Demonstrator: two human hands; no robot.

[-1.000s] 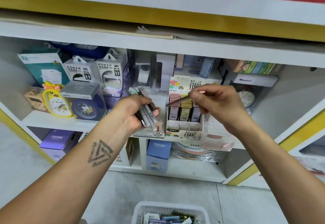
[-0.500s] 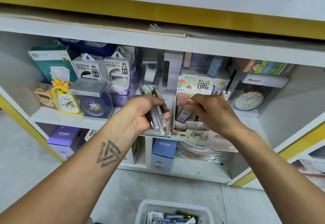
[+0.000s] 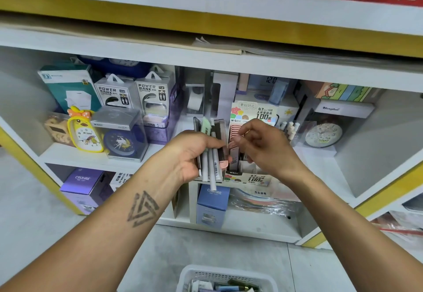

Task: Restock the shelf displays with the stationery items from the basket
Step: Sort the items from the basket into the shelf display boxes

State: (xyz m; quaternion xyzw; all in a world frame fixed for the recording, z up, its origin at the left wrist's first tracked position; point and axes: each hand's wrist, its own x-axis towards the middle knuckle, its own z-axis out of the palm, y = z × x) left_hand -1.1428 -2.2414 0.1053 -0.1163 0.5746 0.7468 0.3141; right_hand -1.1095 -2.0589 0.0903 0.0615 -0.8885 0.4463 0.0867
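Note:
My left hand (image 3: 190,152) grips a bundle of slim stationery cases (image 3: 214,156), grey, white, green and pink, held upright in front of the middle shelf. Just to its right stands the cardboard lead-refill display box (image 3: 255,179), with rows of small cases in it. My right hand (image 3: 263,147) hovers over the box's left column, with thumb and fingers curled round the top of a grey-purple case (image 3: 234,160) that stands in the box. The white basket (image 3: 229,274) with more stationery sits on the floor at the bottom edge, partly cut off.
The shelf holds power bank boxes (image 3: 135,92), a yellow duck clock (image 3: 84,131), a blue clock in a clear case (image 3: 122,140) and a round clock (image 3: 324,133) on the right. Blue (image 3: 211,202) and purple boxes (image 3: 82,184) fill the lower shelf. Yellow-edged shelf frames flank both sides.
My right hand carried a single case from mid-air down into the display box's left column. The left hand kept its bundle almost still. The view shifted slightly closer.

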